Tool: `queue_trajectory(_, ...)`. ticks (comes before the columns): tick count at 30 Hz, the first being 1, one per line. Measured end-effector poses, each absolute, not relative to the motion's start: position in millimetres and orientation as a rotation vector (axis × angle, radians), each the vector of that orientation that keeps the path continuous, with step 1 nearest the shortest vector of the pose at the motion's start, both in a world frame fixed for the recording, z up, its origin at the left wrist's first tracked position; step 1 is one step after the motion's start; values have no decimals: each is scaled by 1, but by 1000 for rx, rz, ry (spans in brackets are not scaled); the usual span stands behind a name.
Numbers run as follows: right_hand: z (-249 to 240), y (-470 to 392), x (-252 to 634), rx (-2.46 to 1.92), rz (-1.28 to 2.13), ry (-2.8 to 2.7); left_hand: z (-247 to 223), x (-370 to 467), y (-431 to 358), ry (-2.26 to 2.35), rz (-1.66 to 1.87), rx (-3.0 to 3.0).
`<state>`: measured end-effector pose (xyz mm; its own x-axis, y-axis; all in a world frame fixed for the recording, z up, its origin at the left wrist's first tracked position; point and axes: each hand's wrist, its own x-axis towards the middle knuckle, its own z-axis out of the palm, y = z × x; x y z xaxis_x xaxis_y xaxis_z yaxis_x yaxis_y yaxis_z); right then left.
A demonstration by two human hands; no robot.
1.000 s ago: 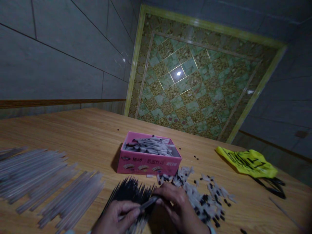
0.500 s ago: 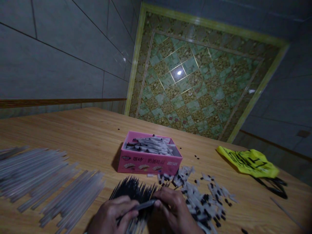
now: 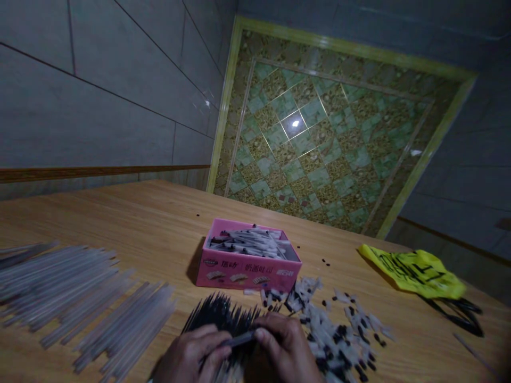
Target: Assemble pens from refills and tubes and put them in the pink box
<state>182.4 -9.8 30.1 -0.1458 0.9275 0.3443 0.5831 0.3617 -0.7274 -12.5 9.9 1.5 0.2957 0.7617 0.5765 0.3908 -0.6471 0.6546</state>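
Observation:
My left hand (image 3: 195, 351) and my right hand (image 3: 285, 340) meet at the near side of the table, both closed on one slim pen (image 3: 241, 339). The left thumb and fingers pinch its greyish barrel. At the other end, the right thumb and forefinger close over the dark tip. Right behind and below the hands lies a thick bunch of black, pointed refills (image 3: 213, 311). To the right spreads a heap of small whitish and black pen parts (image 3: 329, 338), perhaps caps and plugs. Clear tubes (image 3: 128, 330) lie in rows on the left.
Beyond the refills stands a pink box (image 3: 249, 274) holding many white sticks with black ends. A yellow bag (image 3: 415, 271) with black straps lies at the right. A thin rod (image 3: 473, 351) rests at the right front of the wooden table (image 3: 151, 213). Tiled walls border it.
The whole view has shifted slightly, so things sit a little lower and to the right. Both hands keep hold of the pen, and its angle has barely altered.

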Motion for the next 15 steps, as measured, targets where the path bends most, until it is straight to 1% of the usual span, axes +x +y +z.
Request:
queue_trajectory(3,34,-3,189,-1290,672,-1740,-3,-17,17,1160,1284,2292)
queue_trajectory(6,51,14,204,-1262,734,-1526,-9,-22,27,1367,1339,2209)
queue_trajectory(8,67,33,214,-1192,590,-1339,-13,-26,35,1465,1333,2154)
queue_trajectory(10,81,56,222,-1149,506,-1287,-15,-29,42,1509,1302,2171)
queue_trajectory(13,90,93,224,-1136,482,-1251,-12,-32,44,1534,1145,2365)
queue_trajectory(15,90,111,222,-1155,507,-1241,-6,-32,42,1644,1000,2485)
